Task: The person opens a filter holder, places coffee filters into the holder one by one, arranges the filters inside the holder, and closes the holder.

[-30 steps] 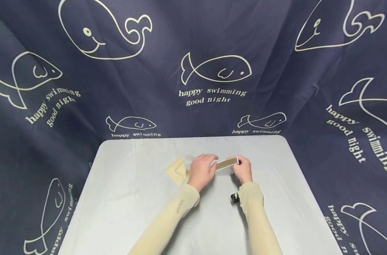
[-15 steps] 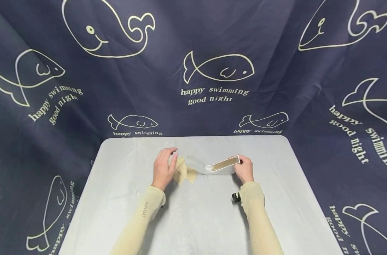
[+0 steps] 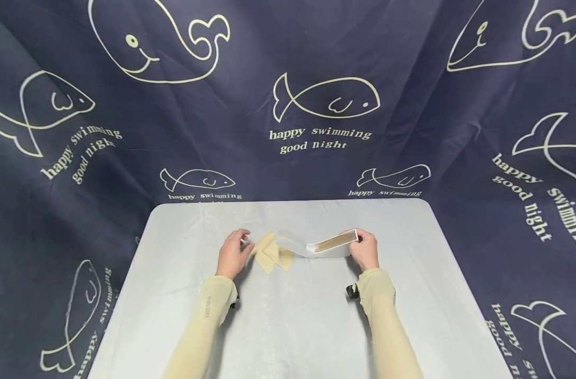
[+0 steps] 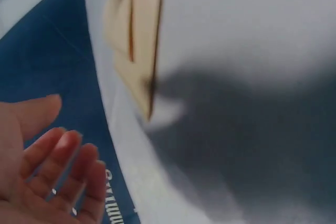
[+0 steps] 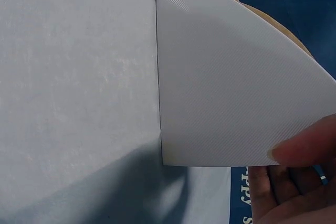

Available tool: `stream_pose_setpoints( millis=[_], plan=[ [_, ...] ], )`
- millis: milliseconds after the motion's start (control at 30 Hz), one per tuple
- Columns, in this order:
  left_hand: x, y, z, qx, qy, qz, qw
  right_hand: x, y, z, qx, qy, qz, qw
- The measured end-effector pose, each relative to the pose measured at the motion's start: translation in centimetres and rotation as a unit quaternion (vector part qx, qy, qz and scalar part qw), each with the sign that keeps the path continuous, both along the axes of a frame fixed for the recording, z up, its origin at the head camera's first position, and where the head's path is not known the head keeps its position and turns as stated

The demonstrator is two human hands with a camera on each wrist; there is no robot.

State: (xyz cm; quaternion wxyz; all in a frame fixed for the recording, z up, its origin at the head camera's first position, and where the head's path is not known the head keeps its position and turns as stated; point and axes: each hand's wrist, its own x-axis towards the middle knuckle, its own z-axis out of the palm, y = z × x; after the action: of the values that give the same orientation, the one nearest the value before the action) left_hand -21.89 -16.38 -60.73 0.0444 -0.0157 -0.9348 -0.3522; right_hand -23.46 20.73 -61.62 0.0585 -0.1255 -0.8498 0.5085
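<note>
My right hand (image 3: 365,249) grips the right end of a white open-topped magazine file (image 3: 330,252), which stands on the table. Its thumb presses the ribbed white side panel (image 5: 236,87), and its fingers lie behind that panel. Brown shows inside the file's opening, and a pale, semi-clear flap or panel (image 3: 291,241) extends from its left end. My left hand (image 3: 234,253) is left of several beige folded papers (image 3: 269,253), perhaps envelopes. Its loosely bent fingers hold nothing, and in the left wrist view it is apart from the papers (image 4: 139,51).
A pale grey-white cloth covers the table (image 3: 293,326). Behind and beside it hangs a dark blue curtain (image 3: 316,173) printed with fish and lettering. A small black device (image 3: 352,291) sits at my right wrist.
My left hand has moved left, away from the magazine file and past the beige papers, which have shifted and fanned out. My right hand keeps hold of the file in nearly the same place.
</note>
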Motion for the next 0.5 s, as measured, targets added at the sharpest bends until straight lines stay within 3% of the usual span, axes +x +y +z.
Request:
stream_pose_setpoints(
  millis=[200,300,500],
  plan=[
    [0.0,0.6,-1.7,-0.063,-0.08,0.015,0.9947,-0.2,0.0,-0.1,-0.001,0.001,0.004,1.0],
    [0.0,0.9,-2.6,-0.081,-0.083,0.016,0.9931,-0.1,0.1,-0.2,0.004,0.01,0.001,1.0],
    [0.1,1.6,-3.6,-0.075,-0.062,0.033,0.9947,-0.3,0.4,-0.2,0.002,0.003,0.004,1.0]
  ],
)
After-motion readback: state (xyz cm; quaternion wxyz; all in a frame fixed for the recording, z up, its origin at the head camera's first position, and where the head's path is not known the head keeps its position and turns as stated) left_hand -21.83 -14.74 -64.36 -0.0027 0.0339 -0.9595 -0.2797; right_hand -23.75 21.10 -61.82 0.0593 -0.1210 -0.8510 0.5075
